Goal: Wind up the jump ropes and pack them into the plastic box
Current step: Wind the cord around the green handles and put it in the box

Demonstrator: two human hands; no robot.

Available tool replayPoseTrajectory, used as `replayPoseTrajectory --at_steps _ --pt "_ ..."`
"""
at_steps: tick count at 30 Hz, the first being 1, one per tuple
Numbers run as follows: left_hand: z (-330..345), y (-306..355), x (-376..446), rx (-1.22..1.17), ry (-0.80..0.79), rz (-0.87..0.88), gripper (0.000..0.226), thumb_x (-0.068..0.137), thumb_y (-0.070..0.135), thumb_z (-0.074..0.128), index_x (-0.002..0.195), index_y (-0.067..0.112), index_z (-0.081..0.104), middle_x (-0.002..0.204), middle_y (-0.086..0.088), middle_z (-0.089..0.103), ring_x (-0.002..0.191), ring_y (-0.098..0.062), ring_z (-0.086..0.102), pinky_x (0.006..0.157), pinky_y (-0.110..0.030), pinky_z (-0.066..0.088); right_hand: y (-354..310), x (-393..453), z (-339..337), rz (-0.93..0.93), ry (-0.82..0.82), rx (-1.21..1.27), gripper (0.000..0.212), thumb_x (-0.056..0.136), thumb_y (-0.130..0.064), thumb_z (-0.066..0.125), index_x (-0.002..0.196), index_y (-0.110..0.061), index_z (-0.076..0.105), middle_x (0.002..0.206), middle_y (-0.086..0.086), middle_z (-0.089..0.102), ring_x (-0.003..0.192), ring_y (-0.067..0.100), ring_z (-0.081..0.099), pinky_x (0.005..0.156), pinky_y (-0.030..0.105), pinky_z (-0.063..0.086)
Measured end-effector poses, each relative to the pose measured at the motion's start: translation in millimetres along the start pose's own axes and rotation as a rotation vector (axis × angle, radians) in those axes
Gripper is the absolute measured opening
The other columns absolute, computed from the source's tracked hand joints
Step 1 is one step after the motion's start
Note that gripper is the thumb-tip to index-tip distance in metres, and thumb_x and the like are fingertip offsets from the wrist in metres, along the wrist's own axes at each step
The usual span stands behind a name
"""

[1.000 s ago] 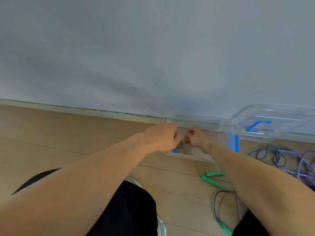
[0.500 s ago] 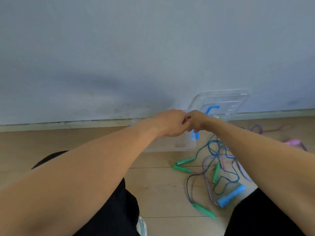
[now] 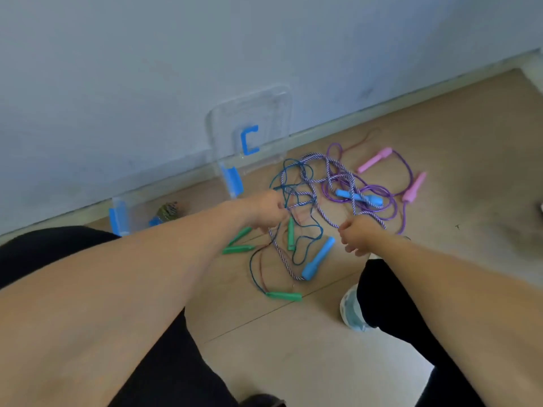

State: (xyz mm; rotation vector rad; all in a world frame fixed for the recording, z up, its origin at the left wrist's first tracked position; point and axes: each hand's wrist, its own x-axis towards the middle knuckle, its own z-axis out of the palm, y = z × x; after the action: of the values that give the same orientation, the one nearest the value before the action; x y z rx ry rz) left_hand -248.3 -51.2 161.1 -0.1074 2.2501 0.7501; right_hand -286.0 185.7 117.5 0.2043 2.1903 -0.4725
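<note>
**Tangled jump ropes being gripped w/ both hands**

The dark blue cord point(image 3: 305, 233) is being pinched by the left hand point(image 3: 264, 210), fingers curled round it. The striped rope point(image 3: 332, 174) is being gripped by the right hand point(image 3: 360, 235), also curled. Hands are being held apart, over the rope pile on the wood floor point(image 3: 293, 348). Green handles point(image 3: 284, 296), blue handles point(image 3: 318, 257) & pink handles point(image 3: 374, 160) are being left lying in the tangle. The clear plastic box point(image 3: 123, 214) is being kept by the wall, left of the pile, w/ one wound bundle point(image 3: 167, 211) inside; its lid point(image 3: 249, 124) is being leaned on the wall.
</note>
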Motion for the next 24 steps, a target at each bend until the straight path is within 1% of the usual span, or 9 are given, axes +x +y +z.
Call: replayPoseTrajectory --at_steps 2,4,6,7,10,13,16,19,24 --pt "24 -4 5 -0.09 0.04 -0.075 0.032 0.096 0.018 0.043 0.064 0.016 0.045 0.079 -0.018 0.066 0.074 -0.034 0.068 0.055 -0.028 0.044 19 9 34 0.025 0.05 0.058 0.034 0.094 -0.004 0.048 0.127 -0.002 0.058 0.12 0.019 0.063 0.106 0.033 0.063 0.089 0.031 0.053" --pt "50 -10 8 -0.054 -0.03 -0.155 0.029 0.098 0.019 0.043 0.07 0.016 0.052 0.082 -0.015 0.062 0.079 -0.032 0.063 0.05 -0.029 0.042 27 19 81 0.042 -0.015 0.191 0.04 0.093 -0.002 0.051 0.133 -0.004 0.051 0.122 0.014 0.053 0.109 0.028 0.056 0.083 0.014 0.045" --pt "73 -18 12 0.016 -0.109 -0.217 0.025 0.101 0.02 0.042 0.11 0.012 0.065 0.113 -0.02 0.064 0.106 -0.035 0.062 0.074 -0.034 0.049 34 31 123 0.107 -0.123 0.352 0.036 0.089 -0.01 0.06 0.124 -0.014 0.053 0.13 0.007 0.045 0.108 0.026 0.052 0.085 0.021 0.042" --pt "82 -23 15 0.024 -0.109 -0.255 0.033 0.101 0.02 0.042 0.129 0.012 0.058 0.128 -0.018 0.06 0.12 -0.034 0.056 0.087 -0.032 0.046 41 43 144 0.134 -0.135 0.384 0.039 0.083 -0.016 0.067 0.12 -0.019 0.054 0.132 0.005 0.046 0.105 0.024 0.05 0.086 0.026 0.042" --pt "106 -47 36 0.033 -0.055 -0.38 0.037 0.1 0.027 0.047 0.124 0.003 0.061 0.129 -0.015 0.063 0.116 -0.032 0.058 0.081 -0.027 0.042 46 57 183 0.138 -0.174 0.355 0.061 0.072 -0.017 0.075 0.127 -0.026 0.048 0.126 0.008 0.053 0.104 0.026 0.054 0.091 0.03 0.046" --pt "125 -67 56 0.012 0.103 -0.501 0.045 0.096 0.037 0.053 0.12 -0.001 0.056 0.126 -0.021 0.06 0.117 -0.036 0.056 0.088 -0.034 0.045 30 53 182 0.2 -0.046 0.433 0.033 0.084 -0.014 0.063 0.116 -0.016 0.055 0.122 0.015 0.054 0.093 0.027 0.052 0.081 0.023 0.04" --pt "144 -81 64 0.149 0.281 -0.536 0.051 0.092 0.033 0.06 0.129 0.005 0.04 0.133 -0.019 0.044 0.124 -0.036 0.044 0.1 -0.043 0.04 14 61 174 0.239 0.147 0.436 0.031 0.088 -0.026 0.066 0.112 -0.008 0.06 0.121 0.016 0.049 0.093 0.033 0.05 0.082 0.024 0.039" --pt "154 -99 74 0.17 0.417 -0.52 0.067 0.085 0.026 0.069 0.138 0.004 0.034 0.133 -0.017 0.044 0.121 -0.034 0.043 0.099 -0.042 0.037 1 61 156 0.199 0.377 0.504 0.021 0.083 -0.007 0.061 0.103 -0.005 0.059 0.123 0.013 0.037 0.097 0.031 0.051 0.084 0.024 0.037" --pt "145 -140 77 0.019 0.356 -0.547 0.069 0.077 0.007 0.069 0.137 0.005 0.035 0.132 -0.017 0.045 0.123 -0.036 0.044 0.098 -0.047 0.038 -3 65 144 -0.014 0.54 0.422 0.016 0.082 -0.008 0.056 0.098 -0.009 0.058 0.113 0.008 0.042 0.093 0.028 0.052 0.085 0.031 0.042"
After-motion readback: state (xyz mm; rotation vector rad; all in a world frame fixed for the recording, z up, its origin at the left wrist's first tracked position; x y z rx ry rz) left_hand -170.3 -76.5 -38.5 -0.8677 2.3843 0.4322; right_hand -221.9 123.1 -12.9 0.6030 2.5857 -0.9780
